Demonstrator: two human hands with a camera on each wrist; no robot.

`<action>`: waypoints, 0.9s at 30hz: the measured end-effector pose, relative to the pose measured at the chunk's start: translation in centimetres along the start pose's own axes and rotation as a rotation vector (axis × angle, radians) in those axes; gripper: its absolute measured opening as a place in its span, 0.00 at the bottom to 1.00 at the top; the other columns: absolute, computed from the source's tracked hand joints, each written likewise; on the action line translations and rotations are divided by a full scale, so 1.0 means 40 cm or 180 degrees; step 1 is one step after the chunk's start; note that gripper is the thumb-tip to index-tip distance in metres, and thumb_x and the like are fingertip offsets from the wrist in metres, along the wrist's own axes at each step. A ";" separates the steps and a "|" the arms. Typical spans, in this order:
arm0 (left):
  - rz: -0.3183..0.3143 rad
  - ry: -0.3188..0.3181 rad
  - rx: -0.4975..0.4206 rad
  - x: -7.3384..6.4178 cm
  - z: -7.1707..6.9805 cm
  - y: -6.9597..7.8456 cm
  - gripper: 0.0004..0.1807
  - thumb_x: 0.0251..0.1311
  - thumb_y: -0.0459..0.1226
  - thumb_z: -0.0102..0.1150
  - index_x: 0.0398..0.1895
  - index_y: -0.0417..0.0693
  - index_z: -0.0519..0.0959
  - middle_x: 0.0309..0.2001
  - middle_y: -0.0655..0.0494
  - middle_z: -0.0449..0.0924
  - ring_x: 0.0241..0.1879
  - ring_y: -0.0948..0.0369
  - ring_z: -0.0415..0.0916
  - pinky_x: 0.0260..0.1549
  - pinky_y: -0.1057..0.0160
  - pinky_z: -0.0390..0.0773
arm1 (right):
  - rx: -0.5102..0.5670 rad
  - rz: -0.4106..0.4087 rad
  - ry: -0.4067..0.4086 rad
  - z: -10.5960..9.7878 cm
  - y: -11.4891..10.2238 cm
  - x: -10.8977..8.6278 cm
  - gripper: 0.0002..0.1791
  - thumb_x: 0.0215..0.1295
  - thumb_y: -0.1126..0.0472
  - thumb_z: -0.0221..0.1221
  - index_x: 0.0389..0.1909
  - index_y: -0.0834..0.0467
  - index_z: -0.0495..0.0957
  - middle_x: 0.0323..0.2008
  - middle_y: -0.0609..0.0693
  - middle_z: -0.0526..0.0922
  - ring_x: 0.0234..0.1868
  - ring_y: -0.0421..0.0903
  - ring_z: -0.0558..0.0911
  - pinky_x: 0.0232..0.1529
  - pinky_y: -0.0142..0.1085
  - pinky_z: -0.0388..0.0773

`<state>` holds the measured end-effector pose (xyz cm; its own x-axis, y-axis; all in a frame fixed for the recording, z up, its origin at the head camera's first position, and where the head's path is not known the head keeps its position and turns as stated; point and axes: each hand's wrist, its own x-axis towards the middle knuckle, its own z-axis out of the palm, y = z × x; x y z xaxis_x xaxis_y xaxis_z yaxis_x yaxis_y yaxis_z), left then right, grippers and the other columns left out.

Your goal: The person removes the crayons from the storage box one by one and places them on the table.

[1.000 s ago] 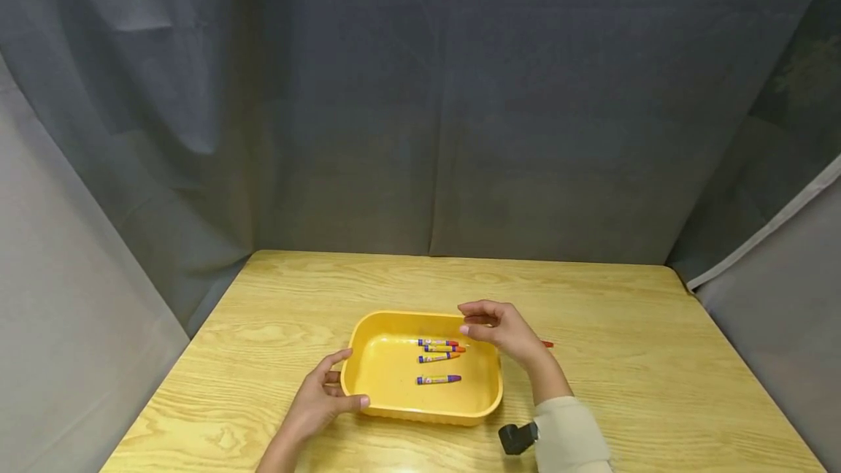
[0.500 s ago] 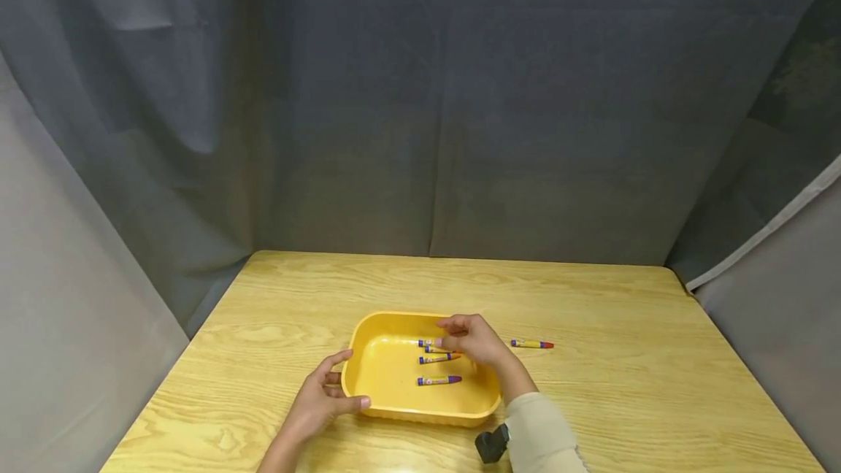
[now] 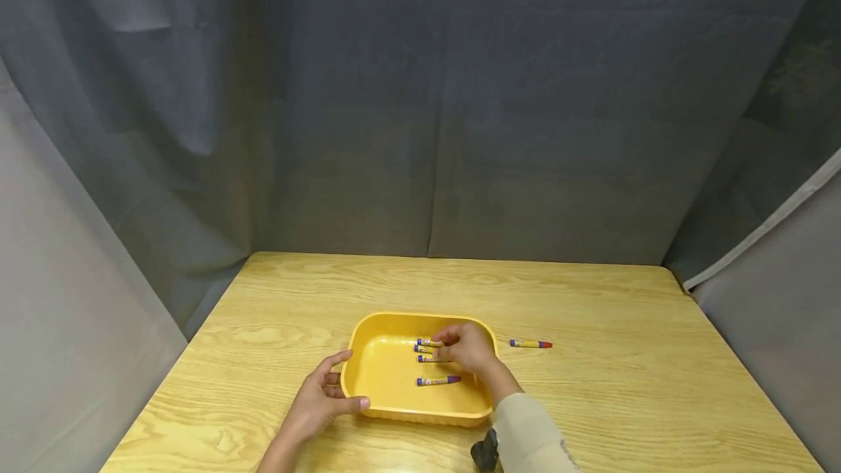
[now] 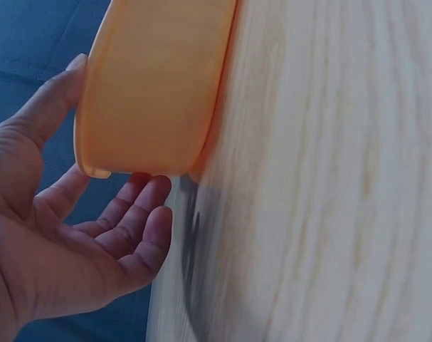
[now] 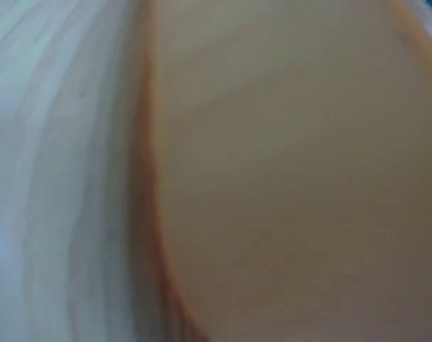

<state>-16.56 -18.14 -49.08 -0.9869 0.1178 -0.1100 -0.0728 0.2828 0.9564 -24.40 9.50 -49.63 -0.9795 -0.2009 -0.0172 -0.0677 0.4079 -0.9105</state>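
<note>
Right fingers (image 3: 450, 332) and crayon (image 3: 423, 349) farther left within tray rim (image 3: 420, 411), room beyond

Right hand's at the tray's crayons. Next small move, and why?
I'd probably close gently on one of the three grouped crayons before lifting. The right hand has its fingers over that group, hiding whether one is gripped; the left hand touches the yellow tray, which may steady it.

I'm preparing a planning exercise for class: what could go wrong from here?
The right hand is at three crayons lying close together; it might catch more than one. The left hand holds only one end of the yellow tray, so a bump could swing it.
</note>
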 end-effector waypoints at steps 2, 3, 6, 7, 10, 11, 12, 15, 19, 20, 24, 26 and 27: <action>0.0017 0.0024 0.0018 0.000 -0.001 -0.002 0.49 0.35 0.38 0.78 0.66 0.48 0.63 0.47 0.37 0.63 0.36 0.53 0.67 0.30 0.60 0.73 | -0.0111 -0.0132 -0.0031 0.004 0.004 0.001 0.10 0.47 0.72 0.68 0.33 0.66 0.83 0.32 0.53 0.81 0.33 0.44 0.75 0.34 0.36 0.74; 0.0022 0.0030 0.0016 0.001 -0.001 -0.003 0.49 0.35 0.38 0.78 0.66 0.48 0.63 0.47 0.37 0.63 0.36 0.53 0.67 0.29 0.61 0.73 | -0.0145 -0.0192 -0.0047 0.004 0.005 0.000 0.09 0.47 0.72 0.68 0.32 0.66 0.83 0.32 0.53 0.81 0.32 0.44 0.74 0.33 0.36 0.74; 0.0045 -0.0003 0.0001 0.002 0.001 -0.007 0.49 0.37 0.38 0.77 0.66 0.47 0.63 0.47 0.37 0.63 0.36 0.53 0.68 0.29 0.62 0.73 | -0.0260 -0.0185 0.0033 0.003 0.005 -0.004 0.07 0.48 0.70 0.68 0.31 0.65 0.83 0.29 0.51 0.80 0.30 0.43 0.74 0.32 0.35 0.73; 0.0046 -0.0020 -0.0011 0.002 0.002 -0.008 0.49 0.37 0.38 0.77 0.66 0.47 0.62 0.47 0.37 0.63 0.36 0.53 0.68 0.28 0.62 0.73 | -0.0293 -0.0142 0.0091 0.002 0.003 -0.007 0.08 0.48 0.70 0.68 0.31 0.64 0.83 0.28 0.50 0.80 0.30 0.42 0.74 0.32 0.35 0.73; 0.0039 -0.0053 -0.0036 0.003 0.003 -0.010 0.49 0.37 0.38 0.77 0.67 0.47 0.62 0.46 0.37 0.63 0.35 0.53 0.69 0.28 0.63 0.74 | -0.0388 0.0019 0.0258 -0.001 -0.006 -0.015 0.08 0.46 0.69 0.69 0.30 0.63 0.83 0.26 0.47 0.79 0.29 0.42 0.75 0.31 0.36 0.74; 0.0038 -0.0053 -0.0043 0.004 0.003 -0.009 0.49 0.37 0.38 0.77 0.67 0.47 0.62 0.46 0.36 0.64 0.35 0.53 0.70 0.28 0.62 0.74 | -0.0413 0.0060 0.0314 -0.002 -0.011 -0.018 0.08 0.45 0.69 0.70 0.29 0.63 0.83 0.25 0.47 0.79 0.28 0.42 0.75 0.31 0.35 0.74; 0.0042 -0.0047 -0.0040 0.004 0.003 -0.008 0.49 0.37 0.38 0.77 0.67 0.47 0.62 0.46 0.36 0.65 0.34 0.53 0.70 0.28 0.62 0.74 | -0.0430 0.0097 0.0342 -0.002 -0.016 -0.020 0.08 0.45 0.69 0.70 0.28 0.64 0.83 0.25 0.47 0.79 0.28 0.42 0.75 0.30 0.36 0.74; 0.0031 -0.0039 -0.0038 0.005 0.002 -0.005 0.49 0.37 0.38 0.77 0.67 0.47 0.62 0.45 0.37 0.66 0.35 0.53 0.70 0.29 0.61 0.74 | -0.0434 0.0245 0.0370 0.003 -0.021 -0.025 0.07 0.43 0.70 0.70 0.25 0.64 0.82 0.22 0.46 0.78 0.26 0.43 0.75 0.29 0.36 0.74; 0.0030 -0.0047 -0.0026 0.006 0.003 -0.003 0.49 0.37 0.38 0.77 0.67 0.47 0.62 0.45 0.37 0.66 0.35 0.53 0.70 0.29 0.61 0.74 | -0.0374 0.0318 0.0329 0.014 -0.016 -0.024 0.07 0.43 0.70 0.70 0.24 0.63 0.82 0.24 0.47 0.79 0.28 0.44 0.75 0.29 0.35 0.75; 0.0024 -0.0047 -0.0032 0.006 0.003 -0.003 0.49 0.37 0.38 0.77 0.67 0.47 0.62 0.44 0.37 0.67 0.34 0.53 0.70 0.28 0.62 0.73 | -0.0368 0.0294 0.0316 0.018 -0.012 -0.023 0.06 0.43 0.70 0.71 0.24 0.63 0.83 0.25 0.47 0.80 0.28 0.43 0.75 0.29 0.35 0.75; 0.0015 -0.0032 -0.0029 0.003 0.001 -0.005 0.50 0.37 0.38 0.77 0.67 0.47 0.62 0.43 0.38 0.68 0.32 0.54 0.71 0.26 0.63 0.73 | -0.0335 0.0181 0.0231 0.032 -0.001 -0.017 0.06 0.44 0.70 0.71 0.25 0.63 0.84 0.26 0.49 0.82 0.28 0.42 0.75 0.27 0.33 0.75; 0.0011 -0.0035 -0.0072 0.003 0.002 -0.006 0.50 0.37 0.37 0.77 0.67 0.47 0.61 0.43 0.38 0.70 0.32 0.54 0.73 0.26 0.63 0.74 | -0.0335 0.0164 0.0202 0.035 0.003 -0.015 0.06 0.44 0.69 0.71 0.25 0.63 0.84 0.28 0.49 0.83 0.28 0.42 0.76 0.27 0.33 0.75; 0.0009 -0.0036 -0.0090 0.004 0.002 -0.006 0.50 0.37 0.37 0.77 0.67 0.46 0.61 0.43 0.37 0.70 0.32 0.54 0.74 0.26 0.62 0.75 | -0.0323 0.0167 0.0184 0.035 0.003 -0.014 0.05 0.45 0.69 0.71 0.25 0.63 0.84 0.28 0.50 0.83 0.29 0.42 0.76 0.28 0.33 0.75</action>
<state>-16.67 -18.10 -49.36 -0.9854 0.1294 -0.1102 -0.0743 0.2554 0.9640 -23.60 8.41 -50.32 -0.9913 -0.1262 -0.0372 -0.0320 0.5050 -0.8625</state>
